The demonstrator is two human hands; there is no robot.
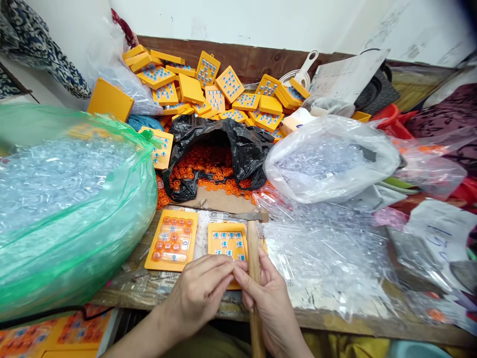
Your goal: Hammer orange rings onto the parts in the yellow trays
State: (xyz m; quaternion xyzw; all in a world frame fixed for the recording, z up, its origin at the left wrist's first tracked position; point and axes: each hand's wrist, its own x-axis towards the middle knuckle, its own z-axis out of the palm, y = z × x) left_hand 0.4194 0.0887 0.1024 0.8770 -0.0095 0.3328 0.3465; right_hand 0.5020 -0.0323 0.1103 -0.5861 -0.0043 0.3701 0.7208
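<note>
Head view is showing two bare hands working over a yellow panel (212, 246) lying on the tabletop (320, 319), which is serving as the landmark here. Small blue-centred pieces are sitting on the panel in rows, and the hands are covering its near end. The right grip (269, 288) is clamping around the wooden handle of a hammer (253, 258) — the handle is crossing the panel's right side, and the metal head is showing just past its far right corner. The left grip (203, 286) is bringing its fingertips together above the panel's near part, meeting the right thumb; whether anything is being pinched there, I cannot tell.

Just left of the panel, a capped panel (166, 264) is lying flat, carrying orange caps and clear tubes. Farther left, a green bag (128, 219) is bulging with clear plastic parts. Beyond the panel, a black bag (249, 149) is gaping, with orange caps (196, 160) spilling out in front, and behind that a heap of yellow panels (192, 89) is leaning every which way. Right of the panel, loose clear pieces (328, 248) are spreading — and beyond them a white translucent bag (328, 186) is holding more.
</note>
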